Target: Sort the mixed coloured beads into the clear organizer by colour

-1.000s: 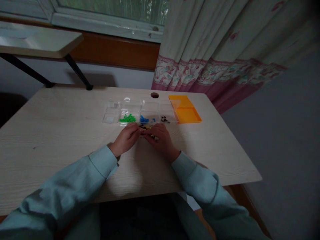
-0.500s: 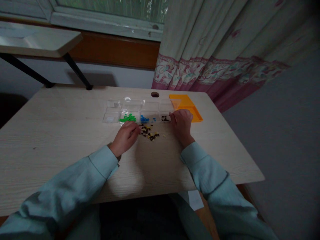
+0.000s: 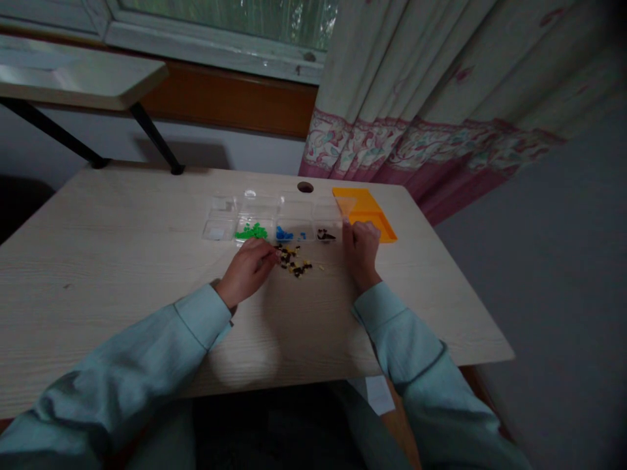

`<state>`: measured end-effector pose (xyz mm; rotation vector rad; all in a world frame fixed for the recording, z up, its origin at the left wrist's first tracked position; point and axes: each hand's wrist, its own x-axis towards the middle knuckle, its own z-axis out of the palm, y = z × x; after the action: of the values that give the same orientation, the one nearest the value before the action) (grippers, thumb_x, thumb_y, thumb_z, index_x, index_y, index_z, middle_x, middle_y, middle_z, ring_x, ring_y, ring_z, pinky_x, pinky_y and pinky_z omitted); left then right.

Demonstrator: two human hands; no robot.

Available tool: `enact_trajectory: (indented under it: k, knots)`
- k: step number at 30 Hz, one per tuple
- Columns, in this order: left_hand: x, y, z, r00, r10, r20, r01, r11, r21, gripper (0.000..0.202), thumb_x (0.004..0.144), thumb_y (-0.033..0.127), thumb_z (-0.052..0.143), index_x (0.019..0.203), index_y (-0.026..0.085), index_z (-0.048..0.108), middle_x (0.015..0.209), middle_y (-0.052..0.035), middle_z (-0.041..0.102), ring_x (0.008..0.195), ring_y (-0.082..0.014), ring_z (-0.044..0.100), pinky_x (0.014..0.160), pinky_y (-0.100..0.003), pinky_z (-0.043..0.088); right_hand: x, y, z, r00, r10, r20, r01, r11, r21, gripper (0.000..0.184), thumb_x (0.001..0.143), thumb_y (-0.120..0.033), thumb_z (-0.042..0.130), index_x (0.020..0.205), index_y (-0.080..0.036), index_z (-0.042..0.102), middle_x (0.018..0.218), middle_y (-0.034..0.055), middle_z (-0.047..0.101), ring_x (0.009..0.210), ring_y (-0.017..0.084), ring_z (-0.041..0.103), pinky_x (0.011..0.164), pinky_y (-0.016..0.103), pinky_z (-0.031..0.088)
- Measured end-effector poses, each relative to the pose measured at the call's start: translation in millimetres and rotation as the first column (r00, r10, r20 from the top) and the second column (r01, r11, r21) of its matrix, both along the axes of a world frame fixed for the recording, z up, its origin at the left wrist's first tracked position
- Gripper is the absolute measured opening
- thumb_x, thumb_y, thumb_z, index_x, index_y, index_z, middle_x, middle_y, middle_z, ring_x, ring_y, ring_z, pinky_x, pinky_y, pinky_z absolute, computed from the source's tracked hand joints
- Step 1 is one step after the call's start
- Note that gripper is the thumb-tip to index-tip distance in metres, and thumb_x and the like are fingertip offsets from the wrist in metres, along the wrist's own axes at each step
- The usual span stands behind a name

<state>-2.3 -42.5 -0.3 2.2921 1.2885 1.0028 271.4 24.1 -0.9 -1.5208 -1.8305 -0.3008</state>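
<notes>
Take the loose pile as the clock's centre, with twelve toward the window. The pale wooden desk (image 3: 122, 281) spreads out on every side, a flat surface on which tiny pieces can lie loose and in plain view. The patterned curtain (image 3: 426, 98) hangs beyond its far edge, toward one o'clock.

At twelve sits the clear compartment case (image 3: 296, 209), just past the pile, presumably placed there to be within easy reach of both hands; its dividers keep the colours apart. The orange box (image 3: 359, 199) lies at two, beside the case's right end.

The left hand (image 3: 248, 269) rests at nine, fingers curled and their tips drawn in with the thumb at the pile's edge, a pose that suits picking at small bits; whether it pinches one I cannot tell. The right hand (image 3: 361, 251) is at three, loosely curled in front of the orange box, and its grip is hidden too.

In the case, green pieces (image 3: 251, 232) fill a compartment at ten, blue pieces (image 3: 283, 234) one at eleven, and a few dark pieces (image 3: 324, 234) one between one and two. The loose pile (image 3: 294, 263) mixes dark and yellow bits on bare wood. One pale piece (image 3: 321, 267) lies apart at three.
</notes>
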Motion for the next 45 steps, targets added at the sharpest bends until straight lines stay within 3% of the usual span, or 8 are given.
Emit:
enact_trajectory:
  k: [6,10,21,29,32,34,38,45]
  knots:
    - [2.9,-2.8,-0.6,0.985,-0.071,-0.158,0.077,0.997,0.029,0.019,0.088,0.031,0.059,0.102,0.02,0.065,0.093,-0.0066,0.059,0.093,-0.0236,0.052,0.085,-0.041,0.043,-16.2,-11.9,6.0,0.991,0.13,-0.025,-0.13,0.992,0.006,0.052,0.1,-0.043,0.032,0.053,-0.021,0.027,0.051,-0.0042,0.029,0.054,0.013,0.03,0.062,0.032,0.02]
    - [4.7,-3.8,-0.9,0.974,-0.044,-0.221,0.058,0.997,0.056,0.017,0.087,0.03,0.061,0.1,0.02,0.065,0.097,-0.0073,0.059,0.095,-0.0251,0.052,0.086,-0.044,0.044,-21.4,-15.6,5.1,0.978,0.209,0.013,-0.209,0.978,-0.003,0.05,0.1,-0.039,0.034,0.053,-0.021,0.031,0.051,-0.0036,0.033,0.055,0.013,0.034,0.064,0.032,0.023]
    - [4.8,-3.0,-2.1,0.957,-0.017,-0.291,0.052,0.992,0.112,0.011,0.087,0.029,0.06,0.092,0.021,0.066,0.096,-0.0083,0.058,0.093,-0.0256,0.051,0.083,-0.044,0.044,-22.6,-16.7,5.5,0.982,0.176,0.062,-0.173,0.983,-0.053,0.053,0.099,-0.042,0.031,0.051,-0.021,0.037,0.051,-0.0011,0.042,0.056,0.014,0.039,0.065,0.033,0.027]
    - [9.4,-3.3,-0.3,0.945,0.015,-0.325,0.023,0.993,0.113,0.014,0.09,0.026,0.054,0.085,0.017,0.063,0.09,-0.009,0.057,0.09,-0.0258,0.051,0.082,-0.044,0.045,-37.9,-35.5,11.5,0.898,0.407,0.165,-0.4,0.913,-0.076,0.05,0.098,-0.035,0.033,0.053,-0.021,0.048,0.053,0.001,0.05,0.061,0.016,0.044,0.069,0.034,0.03]
    - [7.8,-1.8,-2.1,0.965,0.028,-0.26,-0.001,0.995,0.104,0.019,0.093,0.029,0.05,0.085,0.016,0.061,0.088,-0.008,0.056,0.089,-0.0247,0.051,0.081,-0.043,0.044,-47.0,-42.1,9.8,0.847,0.497,0.187,-0.489,0.867,-0.093,0.043,0.097,-0.036,0.038,0.064,-0.02,0.061,0.057,0.0018,0.057,0.063,0.016,0.049,0.071,0.033,0.033]
    - [5.5,-0.1,-2.7,0.985,0.056,-0.161,-0.041,0.994,0.1,0.022,0.096,0.031,0.046,0.085,0.017,0.059,0.086,-0.007,0.056,0.087,-0.0232,0.05,0.08,-0.041,0.044,-52.7,-44.0,7.1,0.826,0.535,0.179,-0.519,0.845,-0.129,0.033,0.097,-0.038,0.042,0.088,-0.019,0.069,0.065,0.0022,0.063,0.066,0.016,0.053,0.073,0.032,0.035]
    - [2.1,2.9,-0.6,0.995,0.102,0.017,-0.103,0.991,0.091,0.026,0.099,0.031,0.038,0.084,0.018,0.056,0.085,-0.0059,0.055,0.087,-0.0212,0.049,0.08,-0.039,0.043,-62.8,-46.8,3.8,0.8,0.562,0.211,-0.53,0.826,-0.19,0.039,0.098,-0.038,0.042,0.129,-0.02,0.056,0.078,0.0034,0.069,0.072,0.017,0.058,0.075,0.031,0.036]
    - [7.0,0.9,2.6,0.999,0.043,0.005,-0.044,0.996,0.075,0.03,0.1,0.029,0.032,0.079,0.019,0.051,0.081,-0.0057,0.053,0.082,-0.0208,0.047,0.078,-0.04,0.041,-75.3,-55.7,7.3,0.776,0.614,0.146,-0.575,0.783,-0.236,0.035,0.099,-0.038,0.04,0.119,-0.018,0.06,0.092,0.0072,0.073,0.08,0.019,0.063,0.077,0.032,0.035]
